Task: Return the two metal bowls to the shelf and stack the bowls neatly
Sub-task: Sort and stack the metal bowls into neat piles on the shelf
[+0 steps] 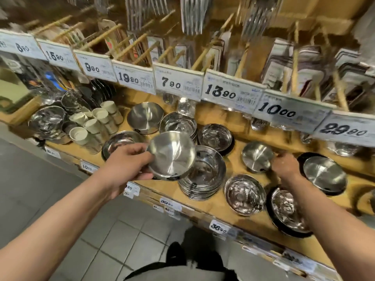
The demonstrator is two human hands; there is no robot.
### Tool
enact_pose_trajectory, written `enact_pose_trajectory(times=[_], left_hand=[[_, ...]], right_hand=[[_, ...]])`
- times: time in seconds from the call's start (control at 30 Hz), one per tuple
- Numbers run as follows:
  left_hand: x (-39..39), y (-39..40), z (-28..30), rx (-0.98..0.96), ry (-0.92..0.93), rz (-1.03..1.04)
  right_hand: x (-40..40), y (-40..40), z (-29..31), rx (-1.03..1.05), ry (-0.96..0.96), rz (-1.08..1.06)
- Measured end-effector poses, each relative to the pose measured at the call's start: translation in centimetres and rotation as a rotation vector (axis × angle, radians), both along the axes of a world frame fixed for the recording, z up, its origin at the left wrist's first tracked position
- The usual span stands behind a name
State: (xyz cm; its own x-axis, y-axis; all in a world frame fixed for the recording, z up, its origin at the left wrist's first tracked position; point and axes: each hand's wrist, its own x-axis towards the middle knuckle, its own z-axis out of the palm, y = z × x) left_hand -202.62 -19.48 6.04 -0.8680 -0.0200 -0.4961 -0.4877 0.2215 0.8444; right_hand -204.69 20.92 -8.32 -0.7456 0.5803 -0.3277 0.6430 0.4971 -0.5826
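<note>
Between the two hands, over the front of the wooden shelf (227, 211), one bowl is in transit. Left hand (129, 165): fingers and thumb curled round the near rim of a brushed metal bowl (172, 155), which is held tilted, mouth toward the camera, clear of the shelf and overlapping the stack of shiny bowls (203, 177) directly beyond it. Right hand (288, 167): fingers curled at the right edge of a second brushed bowl (256, 156) resting on the shelf; blur prevents confirming whether they pinch the rim or merely touch it.

Assessment: the returning step is under way, with one bowl apparently set down and one not yet placed. The next move likely requires levelling the held bowl and lowering it squarely onto a bowl of matching finish, probably the one at the right hand, so that rims align.

Further out: another brushed bowl (324, 175) lies right of the right hand; pale cups (95, 124) stand beyond the left hand; price cards (229, 92) hang above.
</note>
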Motion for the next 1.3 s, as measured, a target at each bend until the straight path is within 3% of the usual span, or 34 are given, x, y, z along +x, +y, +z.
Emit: enact_pose_trajectory(times=[0.1, 0.23, 0.33, 0.6, 0.77, 0.97, 1.1, 1.3], left_hand=[[0.7, 1.8, 0.2, -0.018, -0.029, 0.010], [2.0, 4.0, 0.2, -0.019, -0.036, 0.062], [3.2, 5.3, 0.4, 0.002, -0.052, 0.052], [3.0, 8.3, 0.4, 0.046, -0.017, -0.058], [2.9, 12.1, -0.7, 0.131, -0.067, -0.293], [5.0, 18.5, -1.1, 0.181, -0.105, -0.427], [6.1, 22.3, -0.5, 0.175, -0.070, -0.542], [7.4, 27.7, -0.5, 0.133, -0.034, -0.537]], right_hand=[[-0.7, 0.6, -1.1, -0.012, -0.128, 0.006], [-0.6, 0.6, -0.8, 0.022, -0.132, 0.051], [0.2, 1.2, 0.9, -0.187, -0.087, 0.072], [7.1, 0.7, 8.3, -0.734, 0.146, -0.230], [15.8, 2.2, 10.8, -0.758, 0.176, -0.400], [24.3, 6.9, 13.2, -0.717, 0.264, -0.578], [27.2, 9.7, 12.9, -0.658, 0.270, -0.663], [28.1, 14.2, 9.5, -0.558, 0.154, -0.656]])
